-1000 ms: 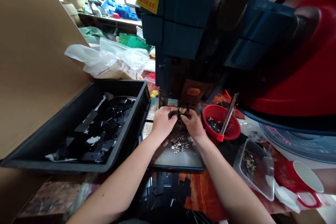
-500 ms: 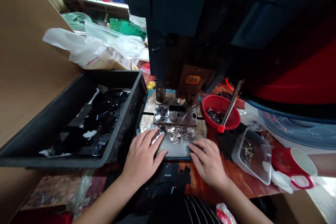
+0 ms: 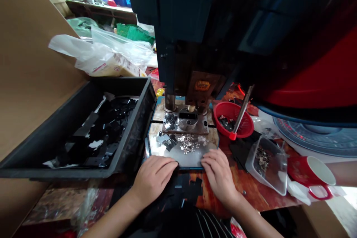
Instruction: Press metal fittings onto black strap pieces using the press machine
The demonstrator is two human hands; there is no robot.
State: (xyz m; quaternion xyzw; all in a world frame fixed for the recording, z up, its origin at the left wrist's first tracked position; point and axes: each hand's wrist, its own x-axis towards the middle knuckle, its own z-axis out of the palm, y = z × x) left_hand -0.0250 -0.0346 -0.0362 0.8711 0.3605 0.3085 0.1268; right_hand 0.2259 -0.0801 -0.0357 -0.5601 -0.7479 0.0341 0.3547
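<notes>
My left hand lies at the front left edge of the press's metal plate, fingers together and bent, tips near the rim; whether a small piece is under them is hidden. My right hand rests at the plate's front right corner, fingers curled over the edge, tips partly hidden. Between and beyond them, small silvery round parts are heaped on the plate. Flat dark and shiny pieces lie to their left. Behind is the die block under the press head.
A black bin of dark pieces stands at left. On the right are a red basket with a rod leaning over it, a clear tub of small parts and a red mug. Dark scraps lie before the plate.
My left hand has drawn back from the flat pieces toward the plate's front edge, and its fingers have come together. My right hand has barely moved.
</notes>
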